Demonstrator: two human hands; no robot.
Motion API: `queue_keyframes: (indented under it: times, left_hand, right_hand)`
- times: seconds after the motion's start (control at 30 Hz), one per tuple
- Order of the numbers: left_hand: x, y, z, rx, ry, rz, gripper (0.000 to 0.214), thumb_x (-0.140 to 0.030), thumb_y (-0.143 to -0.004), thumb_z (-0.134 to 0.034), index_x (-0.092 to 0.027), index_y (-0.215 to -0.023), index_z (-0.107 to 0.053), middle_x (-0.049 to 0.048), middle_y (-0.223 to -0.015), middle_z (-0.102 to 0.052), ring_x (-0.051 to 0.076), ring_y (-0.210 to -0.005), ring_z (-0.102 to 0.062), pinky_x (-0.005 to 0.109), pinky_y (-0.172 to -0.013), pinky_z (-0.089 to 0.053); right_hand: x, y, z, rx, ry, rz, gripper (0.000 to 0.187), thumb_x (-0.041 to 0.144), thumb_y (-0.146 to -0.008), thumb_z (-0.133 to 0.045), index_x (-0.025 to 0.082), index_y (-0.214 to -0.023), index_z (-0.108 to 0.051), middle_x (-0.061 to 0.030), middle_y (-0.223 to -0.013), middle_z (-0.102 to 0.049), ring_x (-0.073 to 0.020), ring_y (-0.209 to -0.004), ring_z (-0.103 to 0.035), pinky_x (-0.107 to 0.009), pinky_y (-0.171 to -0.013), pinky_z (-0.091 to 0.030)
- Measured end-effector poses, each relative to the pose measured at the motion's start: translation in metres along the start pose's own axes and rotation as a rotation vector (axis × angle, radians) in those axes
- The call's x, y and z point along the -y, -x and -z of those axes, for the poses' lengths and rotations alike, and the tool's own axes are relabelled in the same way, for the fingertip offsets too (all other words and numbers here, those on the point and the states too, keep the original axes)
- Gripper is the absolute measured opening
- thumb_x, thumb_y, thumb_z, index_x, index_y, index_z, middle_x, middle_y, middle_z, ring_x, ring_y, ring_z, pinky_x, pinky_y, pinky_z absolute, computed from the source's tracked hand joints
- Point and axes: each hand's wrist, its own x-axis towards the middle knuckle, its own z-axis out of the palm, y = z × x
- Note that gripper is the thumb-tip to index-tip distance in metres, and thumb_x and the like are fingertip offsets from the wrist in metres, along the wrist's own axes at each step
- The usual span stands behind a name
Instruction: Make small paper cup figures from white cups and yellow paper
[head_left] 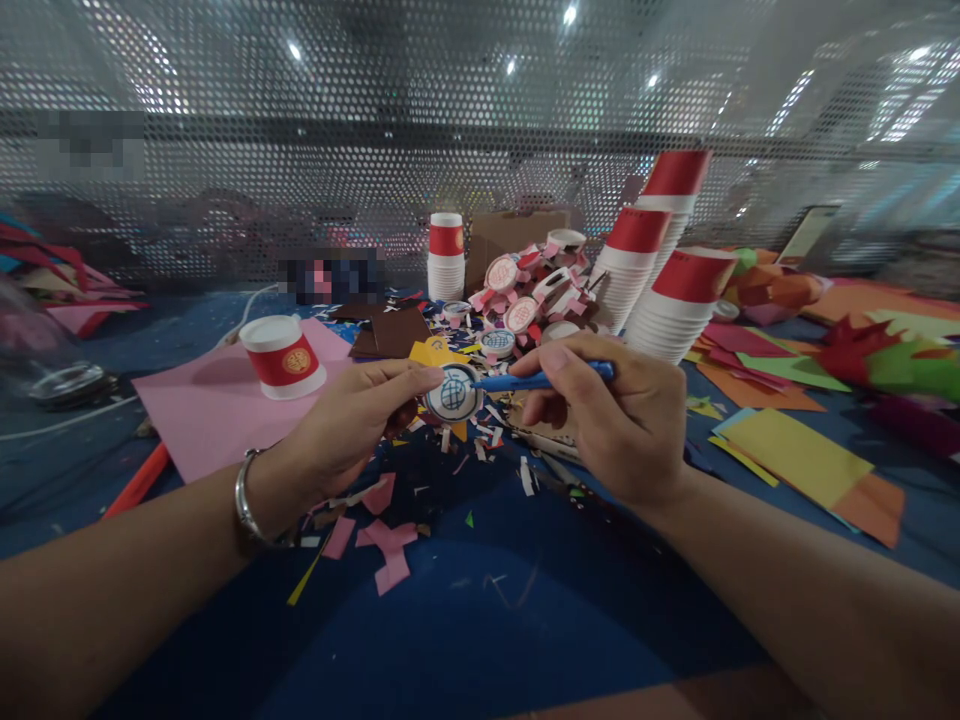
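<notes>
Between thumb and fingers, my left hand (pixel 367 405) pinches a round white paper disc (pixel 453 393) by its left edge. Blue lines form a ring and a grid-like pattern on its face. My right hand (pixel 611 415) grips a blue pen (pixel 525 381), its tip at the disc's upper right edge. Beyond the disc lies a similar blue-drawn disc (pixel 497 343), and near it are discs with red drawings (pixel 521 315). Left of my left hand, an upside-down red and white paper cup (pixel 286 358) stands on a pink paper sheet (pixel 202 400).
Stacks of paper cups (pixel 679 305) lean at the right rear, and another cup stack (pixel 446 258) stands mid-rear. Paper scraps (pixel 390 545) litter the blue table (pixel 420 650). Coloured paper sheets (pixel 802 455) lie right, scissors (pixel 562 470) under my right hand. A perforated metal screen (pixel 420 90) closes the back.
</notes>
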Motion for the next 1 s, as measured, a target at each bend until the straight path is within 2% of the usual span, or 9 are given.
queue_keyframes:
  times: [0.3, 0.6, 0.77, 1.0]
  left_hand:
    - [0.0004, 0.0001, 0.0004, 0.058, -0.015, -0.071, 0.032, -0.042, -0.082, -0.077, -0.017, -0.064, -0.069, -0.0035, -0.061, -0.050, 0.009, -0.056, -0.035, 0.024, -0.050, -0.026]
    - [0.0015, -0.0019, 0.0023, -0.011, 0.004, -0.124, 0.029, -0.040, -0.083, -0.077, -0.018, -0.066, -0.067, -0.0019, -0.065, -0.051, 0.010, -0.058, -0.038, 0.024, -0.051, -0.027]
    - [-0.0009, 0.0011, 0.0004, 0.003, -0.103, -0.093, 0.038, -0.049, -0.083, -0.077, -0.019, -0.063, -0.063, -0.0032, -0.060, -0.043, 0.011, -0.055, -0.033, 0.026, -0.048, -0.021]
    - [-0.0036, 0.0034, -0.0027, 0.020, -0.112, -0.091, 0.038, -0.049, -0.082, -0.077, -0.018, -0.065, -0.064, -0.0040, -0.061, -0.046, 0.010, -0.057, -0.035, 0.025, -0.051, -0.024]
  right_hand:
    - [-0.0045, 0.0019, 0.0008, 0.074, 0.015, -0.026, 0.026, 0.033, -0.104, -0.059, 0.020, -0.095, -0.080, 0.0024, -0.061, -0.069, -0.0092, -0.055, -0.066, -0.022, -0.056, -0.052]
    - [-0.0019, 0.0008, 0.0021, 0.066, 0.032, -0.023, 0.027, 0.033, -0.103, -0.058, 0.019, -0.091, -0.078, 0.0024, -0.060, -0.067, -0.0088, -0.052, -0.064, -0.022, -0.054, -0.050]
    - [0.0002, 0.0036, 0.0002, 0.080, -0.007, -0.025, 0.027, 0.035, -0.103, -0.059, 0.020, -0.093, -0.079, 0.0018, -0.062, -0.068, -0.0098, -0.054, -0.065, -0.023, -0.055, -0.052]
    - [0.0005, 0.0038, -0.0005, 0.144, -0.001, -0.027, 0.027, 0.034, -0.103, -0.059, 0.020, -0.095, -0.080, 0.0020, -0.062, -0.067, -0.0091, -0.055, -0.064, -0.023, -0.055, -0.050]
